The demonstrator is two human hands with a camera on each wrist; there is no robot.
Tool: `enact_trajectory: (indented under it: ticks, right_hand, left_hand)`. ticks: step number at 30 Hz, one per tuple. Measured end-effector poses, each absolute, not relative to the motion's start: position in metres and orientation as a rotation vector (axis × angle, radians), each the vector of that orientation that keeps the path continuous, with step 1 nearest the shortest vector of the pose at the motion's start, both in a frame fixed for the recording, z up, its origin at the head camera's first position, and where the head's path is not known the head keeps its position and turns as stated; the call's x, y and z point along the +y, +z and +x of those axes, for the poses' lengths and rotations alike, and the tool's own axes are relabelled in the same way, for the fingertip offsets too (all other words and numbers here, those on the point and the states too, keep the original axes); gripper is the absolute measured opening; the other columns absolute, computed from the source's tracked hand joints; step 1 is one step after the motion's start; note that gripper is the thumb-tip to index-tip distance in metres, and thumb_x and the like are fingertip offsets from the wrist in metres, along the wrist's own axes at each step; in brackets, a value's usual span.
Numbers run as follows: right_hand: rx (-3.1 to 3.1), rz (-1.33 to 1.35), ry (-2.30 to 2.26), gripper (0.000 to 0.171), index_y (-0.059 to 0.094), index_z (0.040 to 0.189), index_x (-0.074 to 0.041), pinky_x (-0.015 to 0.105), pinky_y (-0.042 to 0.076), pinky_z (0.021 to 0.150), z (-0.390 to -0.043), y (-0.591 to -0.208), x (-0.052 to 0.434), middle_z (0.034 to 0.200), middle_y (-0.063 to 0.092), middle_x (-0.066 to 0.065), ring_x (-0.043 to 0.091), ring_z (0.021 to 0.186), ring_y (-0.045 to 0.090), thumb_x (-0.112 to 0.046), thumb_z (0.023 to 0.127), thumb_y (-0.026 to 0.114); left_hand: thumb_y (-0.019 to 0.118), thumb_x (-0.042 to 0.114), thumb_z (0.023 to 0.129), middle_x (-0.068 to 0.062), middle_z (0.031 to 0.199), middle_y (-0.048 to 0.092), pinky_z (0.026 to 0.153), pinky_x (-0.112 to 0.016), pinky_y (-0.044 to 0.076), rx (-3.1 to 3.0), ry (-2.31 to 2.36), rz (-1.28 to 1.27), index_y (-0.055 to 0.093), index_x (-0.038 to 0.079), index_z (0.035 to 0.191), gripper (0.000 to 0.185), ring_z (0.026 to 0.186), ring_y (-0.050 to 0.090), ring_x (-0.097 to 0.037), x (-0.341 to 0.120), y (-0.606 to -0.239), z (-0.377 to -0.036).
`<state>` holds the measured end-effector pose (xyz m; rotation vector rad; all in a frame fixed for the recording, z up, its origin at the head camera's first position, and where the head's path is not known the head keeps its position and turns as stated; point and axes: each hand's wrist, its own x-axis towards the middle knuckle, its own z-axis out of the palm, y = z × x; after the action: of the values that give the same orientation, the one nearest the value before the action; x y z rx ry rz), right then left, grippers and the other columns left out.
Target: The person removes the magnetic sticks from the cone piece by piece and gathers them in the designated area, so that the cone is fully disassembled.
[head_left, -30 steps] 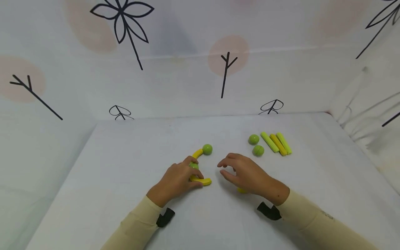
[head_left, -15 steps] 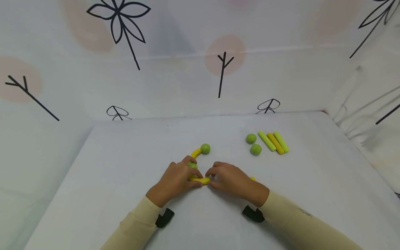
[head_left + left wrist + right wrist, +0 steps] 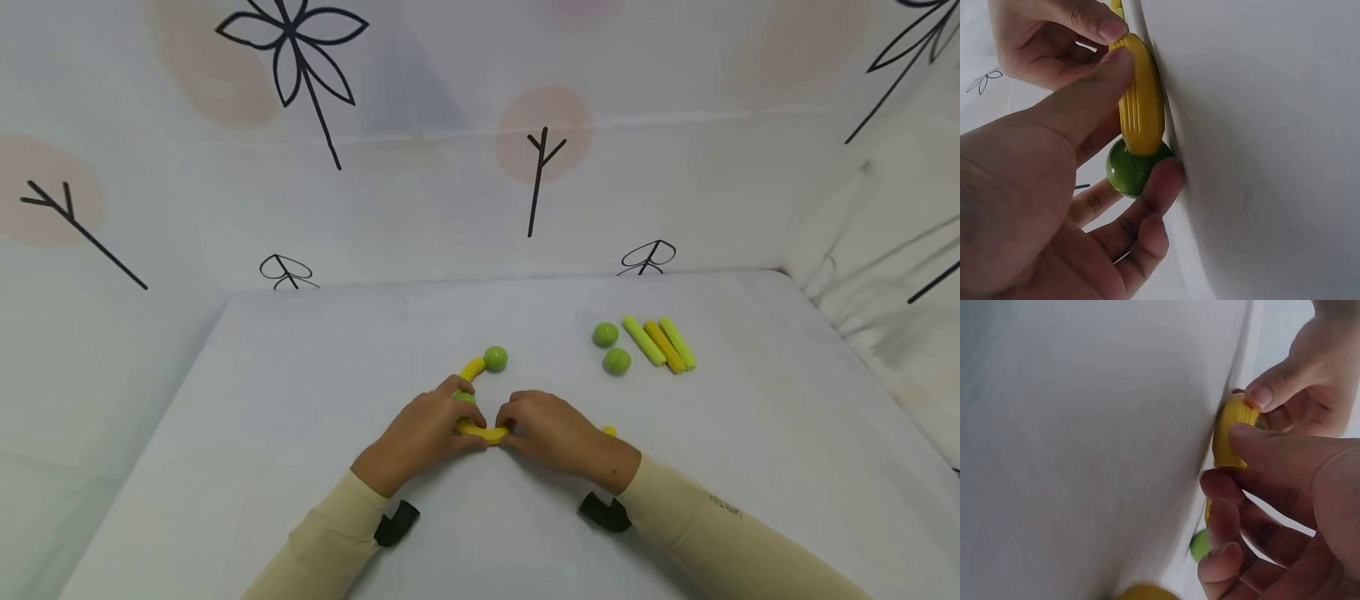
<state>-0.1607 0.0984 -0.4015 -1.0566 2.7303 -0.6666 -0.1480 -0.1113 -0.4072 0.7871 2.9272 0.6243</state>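
A yellow curved toy rod [image 3: 483,435] lies low over the white table, both hands meeting on it. My left hand [image 3: 429,432] pinches it, the thumb along its ribbed side in the left wrist view. A green ball [image 3: 1130,170] sits against one end of that rod, and a fingertip of the same hand rests by it. My right hand [image 3: 558,429] pinches the rod's other end, its thumb pressed on the yellow side [image 3: 1227,440]. Behind the left fingers, a second yellow curved rod [image 3: 473,368] runs up to another green ball [image 3: 496,358].
Two green balls [image 3: 617,361] and several straight rods, lime [image 3: 642,340] and darker yellow [image 3: 664,347], lie at the back right of the white table [image 3: 315,350]. A further yellow piece [image 3: 610,431] shows partly behind the right wrist. A printed cloth wall [image 3: 420,208] stands behind.
My right hand has come left and down from above the table and now pinches the free end of the yellow curved rod. The left hand has stayed in place.
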Motion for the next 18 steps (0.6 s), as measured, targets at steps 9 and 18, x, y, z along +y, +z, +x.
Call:
enact_trajectory:
  ticks: [9,18]
  right_hand:
    - [2.712,-0.940,-0.645,0.014,0.076,0.099,-0.011,0.025,0.051,0.074,-0.162,-0.391,0.123,0.089,0.068,-0.006,0.009,0.083,0.060,-0.009,0.085,0.079]
    - [2.684,-0.787,-0.729,0.015,0.074,0.100,-0.013,0.022,0.049,0.070,-0.167,-0.388,0.153,0.089,0.067,-0.008,0.007,0.079,0.055,-0.009,0.087,0.077]
  left_hand:
    - [0.073,0.031,0.092,-0.003,0.124,0.057,0.092,-0.034,0.054,2.804,0.686,0.775,0.073,0.022,0.116,0.026,0.104,0.064,-0.017,-0.109,-0.411,-0.148]
    - [0.070,0.016,0.095,-0.003,0.121,0.059,0.091,-0.034,0.054,2.828,0.663,0.796,0.070,0.017,0.123,0.028,0.104,0.063,-0.017,-0.111,-0.409,-0.147]
